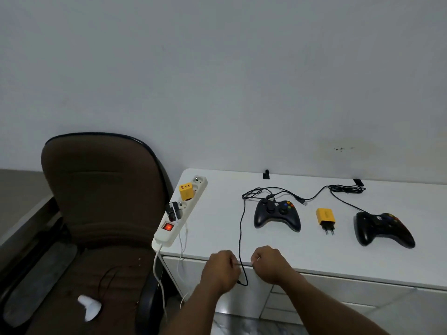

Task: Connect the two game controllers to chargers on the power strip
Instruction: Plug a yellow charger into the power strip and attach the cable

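Pinching a black cable [240, 228] at the bottom centre of the frame, both hands work at the front edge of the white table [314, 257]. I see the left hand [221, 267] curled round the cable's hanging end. The right hand [268, 263] nips it just beside, as far as I can tell. The plug itself is hidden.

From that grip the cable climbs to the nearer controller [277, 215], mid-frame and well apart from both hands. I judge a hard tug could drag it forward, or snag the lead of the second controller [384, 228], coiled alongside behind.

At left, the power strip [180, 213] overhangs the table corner and could tip. Its plugged-in yellow charger [185, 191] sits farther back.
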